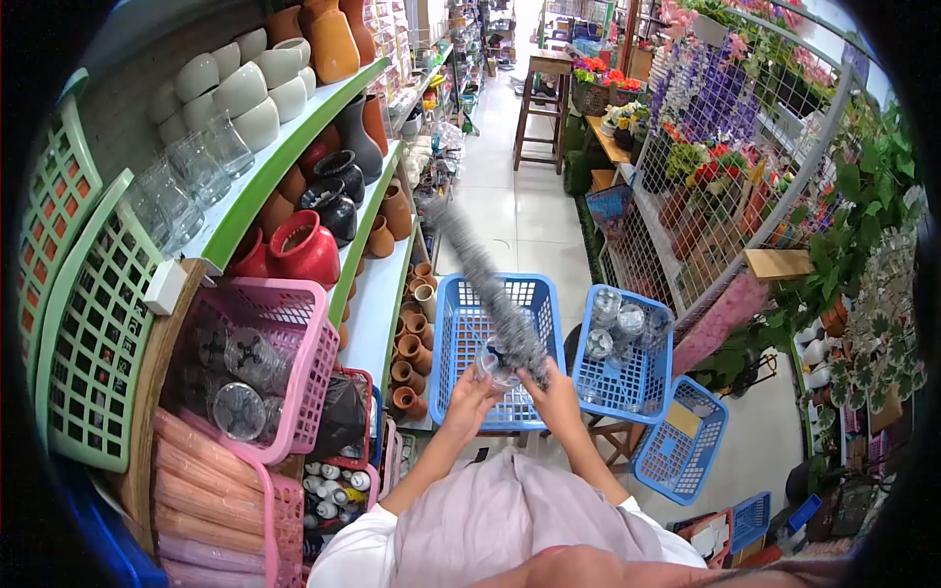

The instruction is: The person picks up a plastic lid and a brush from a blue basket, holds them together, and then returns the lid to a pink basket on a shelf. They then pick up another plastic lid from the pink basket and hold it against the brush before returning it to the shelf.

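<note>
My left hand [469,402] is closed around a small clear plastic container [496,368] above the front of a blue basket [446,338]. In my right hand [554,400] is a long grey fluffy duster [482,279], gripped close to its lower end and blurred by motion. It slants up and away to the left, its near end beside the container. Part of the container is hidden by my fingers and the duster. A second blue basket [621,394], to the right, holds several clear round containers [605,306].
On the left, a pink basket [306,387] holds more clear containers. Shelves there carry white pots [241,90], glass vases [186,181], red pots [306,245] and clay pots [410,348]. A wire rack [730,181] with artificial flowers stands right. An aisle [490,181] with a wooden stool [542,108] runs ahead.
</note>
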Demonstrator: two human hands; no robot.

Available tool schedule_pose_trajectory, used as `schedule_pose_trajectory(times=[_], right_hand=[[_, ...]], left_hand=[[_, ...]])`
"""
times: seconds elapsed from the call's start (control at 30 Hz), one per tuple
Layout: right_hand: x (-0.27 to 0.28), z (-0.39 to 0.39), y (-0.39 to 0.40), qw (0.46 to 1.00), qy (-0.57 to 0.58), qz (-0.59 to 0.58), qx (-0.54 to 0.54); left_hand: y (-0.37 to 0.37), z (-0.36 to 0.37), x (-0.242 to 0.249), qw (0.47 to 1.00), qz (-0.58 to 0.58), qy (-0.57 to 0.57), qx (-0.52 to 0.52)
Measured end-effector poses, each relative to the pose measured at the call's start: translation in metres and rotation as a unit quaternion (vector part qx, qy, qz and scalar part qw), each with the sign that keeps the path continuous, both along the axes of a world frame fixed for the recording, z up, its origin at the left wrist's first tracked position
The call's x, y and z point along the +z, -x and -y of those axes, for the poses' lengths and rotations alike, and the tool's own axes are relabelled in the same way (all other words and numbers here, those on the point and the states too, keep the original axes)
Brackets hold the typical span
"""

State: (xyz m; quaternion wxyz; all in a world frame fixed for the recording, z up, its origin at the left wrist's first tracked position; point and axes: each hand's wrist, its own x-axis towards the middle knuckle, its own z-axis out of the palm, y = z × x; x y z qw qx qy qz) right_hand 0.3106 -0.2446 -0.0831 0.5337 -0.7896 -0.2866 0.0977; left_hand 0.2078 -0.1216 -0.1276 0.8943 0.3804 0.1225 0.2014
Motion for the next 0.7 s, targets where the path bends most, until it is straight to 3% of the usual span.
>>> schedule_pose_trajectory(times=[0.03,0.07,0.17,0.3,0.43,0.5,0.57,0.63,0.7], right_hand=[[0.012,0.003,0.005,0.987,0.155,0.043,0.027],[0.013,0.005,0.008,0.980,0.159,0.102,0.062],[0.015,0.002,0.007,0.975,0.203,0.061,0.062],[-0.007,-0.010,0.011,0.988,0.146,0.046,-0.018],[-0.011,-0.003,0.019,0.970,0.218,0.083,0.066],[-0.023,-0.003,0.013,0.986,0.162,0.032,0.029],[-0.021,-0.007,0.004,0.994,0.039,-0.062,-0.082],[-0.022,-0.007,-0.005,0.992,0.039,-0.094,-0.079],[-0.017,-0.005,-0.004,0.994,0.056,-0.084,-0.039]], left_hand=[[0.000,-0.008,-0.006,1.000,-0.001,-0.001,-0.002],[0.001,-0.019,-0.014,1.000,-0.002,0.009,0.005],[0.003,-0.036,-0.027,1.000,-0.007,0.001,0.008],[0.001,-0.043,-0.032,1.000,-0.028,-0.008,0.000],[-0.001,-0.053,-0.041,0.998,-0.041,0.032,0.024],[-0.007,-0.060,-0.036,0.995,0.018,0.096,0.022],[-0.012,-0.064,-0.027,0.990,-0.003,0.138,0.042],[-0.012,-0.079,-0.039,0.937,0.133,0.304,-0.104],[-0.016,-0.080,-0.043,0.919,0.105,0.368,-0.090]])
